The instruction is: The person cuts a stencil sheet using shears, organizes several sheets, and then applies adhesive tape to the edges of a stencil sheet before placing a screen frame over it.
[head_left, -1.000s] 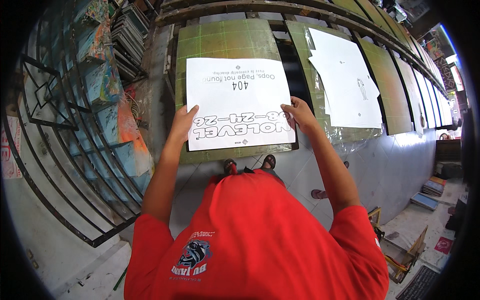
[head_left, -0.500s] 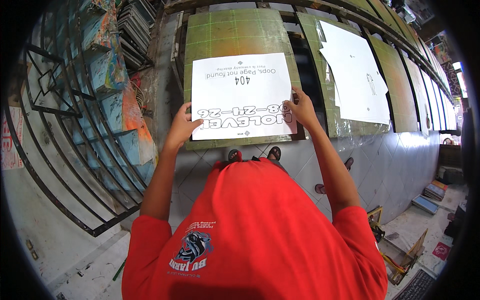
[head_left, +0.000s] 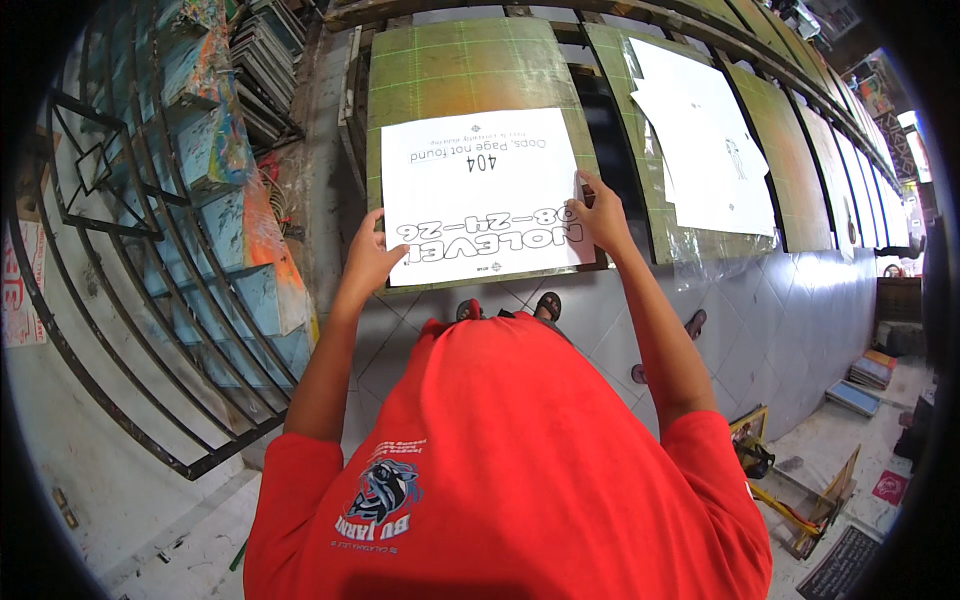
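Note:
A white sheet of paper (head_left: 480, 190) with dark print lies flat on a green gridded board (head_left: 455, 70). My left hand (head_left: 372, 258) presses its lower left corner with fingers spread. My right hand (head_left: 600, 215) rests on the sheet's right edge near the lower corner, fingers flat on it. Both arms reach up from my red shirt (head_left: 510, 470). My sandalled feet (head_left: 510, 308) show below the board on the tiled floor.
More green boards run to the right, one bearing another white sheet (head_left: 705, 140) under clear film. A black metal rack (head_left: 130, 250) with paint-stained frames stands at left. Stacked frames (head_left: 265, 60) sit top left. Another person's foot (head_left: 695, 322) and yellow tools (head_left: 790, 490) are at lower right.
The sheet and both hands have shifted slightly upward on the green board; my right hand has slid from the lower corner up along the right edge.

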Demonstrator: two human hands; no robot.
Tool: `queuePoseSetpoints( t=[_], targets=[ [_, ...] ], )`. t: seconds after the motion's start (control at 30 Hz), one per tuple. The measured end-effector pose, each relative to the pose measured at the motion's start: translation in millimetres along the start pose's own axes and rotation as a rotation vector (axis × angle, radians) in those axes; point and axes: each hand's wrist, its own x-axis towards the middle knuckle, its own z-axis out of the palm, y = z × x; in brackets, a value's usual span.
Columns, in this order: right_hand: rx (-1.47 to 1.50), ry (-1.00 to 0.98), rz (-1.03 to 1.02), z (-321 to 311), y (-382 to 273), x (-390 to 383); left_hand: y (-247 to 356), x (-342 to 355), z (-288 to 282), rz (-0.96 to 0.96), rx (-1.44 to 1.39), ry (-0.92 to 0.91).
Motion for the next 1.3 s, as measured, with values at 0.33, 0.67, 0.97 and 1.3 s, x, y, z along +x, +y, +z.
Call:
queuePoseSetpoints(
  t=[0.33,0.67,0.97,1.3],
  targets=[
    [-0.079,0.043,-0.087,5,9,0,-8,-2,3,0.053,0.165,0.056],
    [-0.081,0.006,-0.038,-2,-5,-5,13,-11,5,0.038,0.356,0.083],
    [-0.100,0.068,-0.102,1,-3,-6,15,-11,4,0.072,0.357,0.077],
    [-0.180,0.167,-0.243,7,5,-7,21,-10,4,0.072,0.394,0.081]
  ],
)
